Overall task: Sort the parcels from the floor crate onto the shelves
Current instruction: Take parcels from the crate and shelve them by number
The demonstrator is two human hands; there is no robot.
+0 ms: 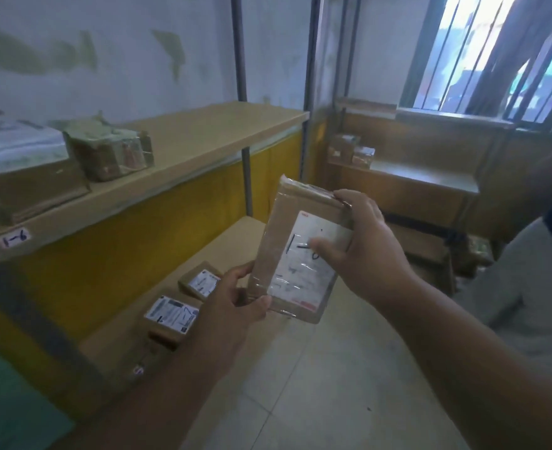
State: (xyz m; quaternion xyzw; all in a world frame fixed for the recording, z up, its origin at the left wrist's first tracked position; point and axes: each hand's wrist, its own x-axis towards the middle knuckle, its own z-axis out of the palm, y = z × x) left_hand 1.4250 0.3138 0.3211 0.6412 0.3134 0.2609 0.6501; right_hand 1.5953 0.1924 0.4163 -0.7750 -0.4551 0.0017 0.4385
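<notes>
Head view, only view. Both hands are on one flat brown parcel, held up in the air in front of the shelving, tilted, label side facing the camera. Left hand pinches the parcel's lower left corner, thumb on the front face. Right hand wraps its right edge, thumb pressed over the white label. The handwriting there reads as a "1-" code; the last digit sits half under the thumb, so I cannot tell it for certain.

Landmark: the upper shelf with the tag "1-6" on its front edge. It lies up and left of the held parcel. On it, at its left end, sit a big box and, just beside that, a smaller taped parcel. The rest of that board is bare.

Below the upper shelf is a lower shelf carrying two small labelled parcels, one marked something like "1-7". Right of the upper shelf, past the posts, another rack by the window holds a couple of small boxes.

The floor crate is not in frame.

Progress, my read: partway. Several parcels are already shelved, this one is at the label-check step and not yet placed. How many remain in the crate cannot be judged.
</notes>
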